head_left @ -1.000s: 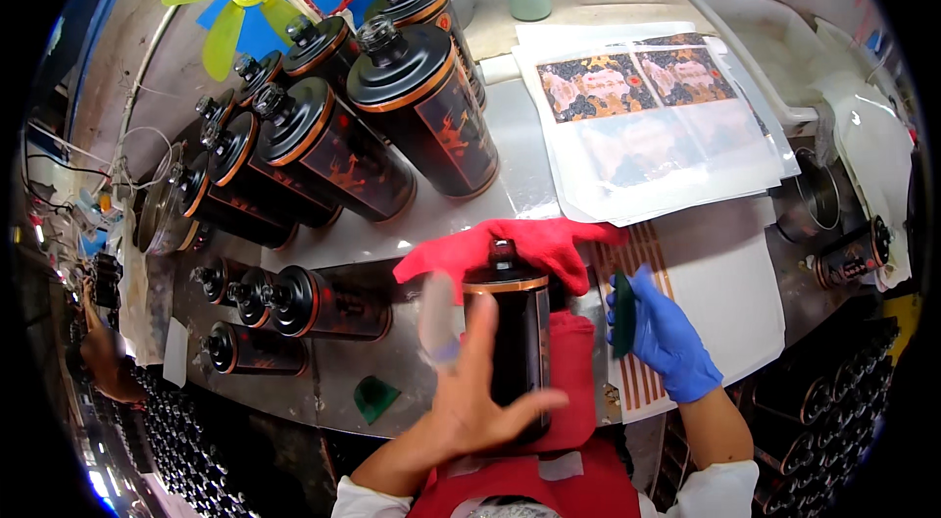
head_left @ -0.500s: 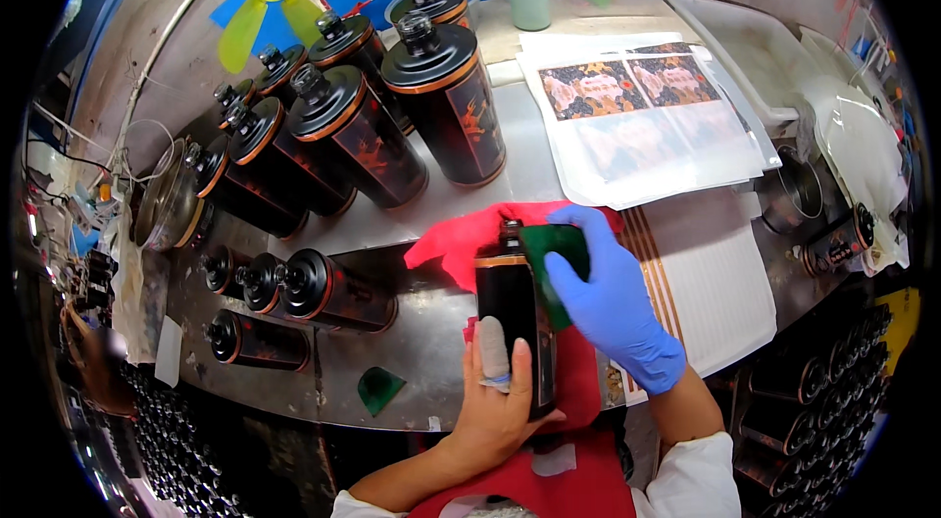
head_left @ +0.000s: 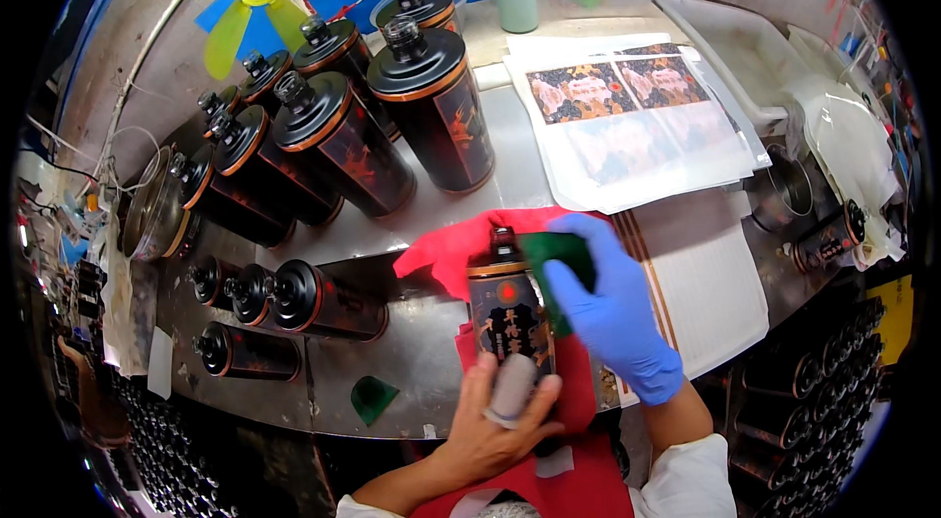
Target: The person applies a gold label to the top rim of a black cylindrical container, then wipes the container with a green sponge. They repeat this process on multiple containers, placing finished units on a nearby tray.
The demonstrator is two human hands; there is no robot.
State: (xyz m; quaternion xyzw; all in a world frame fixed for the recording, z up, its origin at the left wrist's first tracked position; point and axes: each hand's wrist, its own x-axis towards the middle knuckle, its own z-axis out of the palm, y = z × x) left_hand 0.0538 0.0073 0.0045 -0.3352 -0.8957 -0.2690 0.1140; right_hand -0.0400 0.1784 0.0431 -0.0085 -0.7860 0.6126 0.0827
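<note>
bottle (head_left: 511,314): black, ringed in orange, dotted in red | flat piece (head_left: 537,251): dark green | glove (head_left: 622,327): blue | cloth (head_left: 436,251): pinkish red | paper (head_left: 711,273): white, striped in brown along one edge

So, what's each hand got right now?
Left hand: holding the black bottle by its lower part.
Right hand, blue-gloved: holding a green piece beside the bottle.

The black bottle (head_left: 506,310) lies over the red cloth (head_left: 438,258), its dark, glassy neck pointing toward the cloth's far edge. A copper-coloured band rings its shoulder; the decorated panel faces up, with a red dot above pale gold lettering, its lower part covered. The flat, dark green scraper (head_left: 559,252) is held above the cloth, beside the bottle's shoulder; blurred and partly hidden, it may or may not touch the bottle.
</note>
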